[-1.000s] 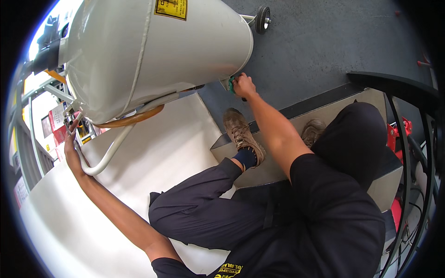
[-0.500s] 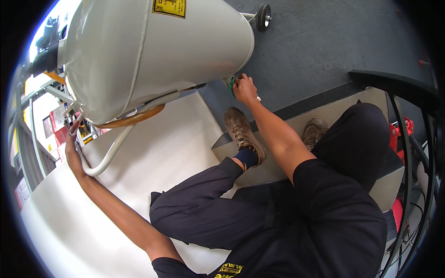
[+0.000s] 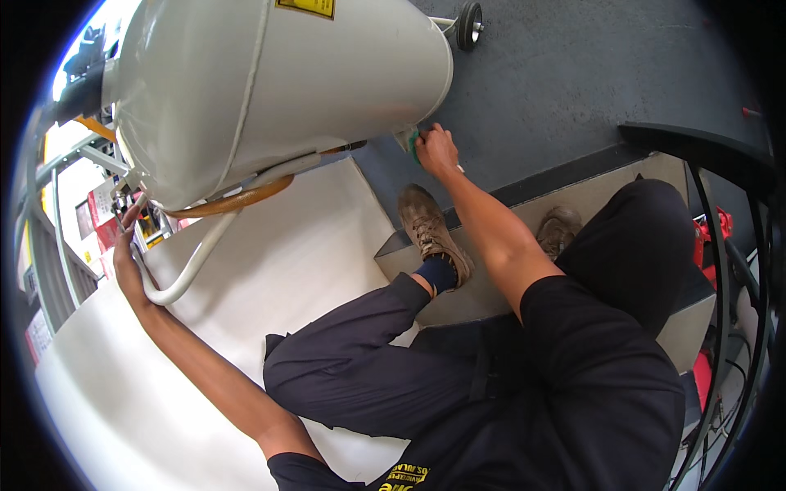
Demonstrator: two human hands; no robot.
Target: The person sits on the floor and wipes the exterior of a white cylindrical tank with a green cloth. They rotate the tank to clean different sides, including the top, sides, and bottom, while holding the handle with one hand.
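A large white metal tank (image 3: pixel 192 90) lies tilted across the upper left, a bent white tube handle (image 3: pixel 196 266) along its near side. My left hand (image 3: pixel 128 250) is closed around the handle's far-left stretch, beside small metal fittings; its fingers are partly hidden. My right hand (image 3: pixel 437 150) is by the tank's lower right end, fingers closed on a small green item (image 3: pixel 416 147) whose kind I cannot make out. The green item is close to a pale bracket (image 3: pixel 403 135) on the tank's underside. An amber-brown hose (image 3: pixel 233 199) curves along the tank near the handle.
A black wheel (image 3: pixel 469 26) sticks out past the tank's end over the grey floor (image 3: pixel 589 74). Below the tank stands a white smooth surface (image 3: pixel 246 286). My shoe (image 3: pixel 426 225) rests by a step. A black curved rail (image 3: pixel 696 147) rises at right; shelving with boxes (image 3: pixel 102 221) stands left.
My right hand has moved slightly right and up with the green item. The tank's lower end has shifted a little to the right. My left hand stays at the handle.
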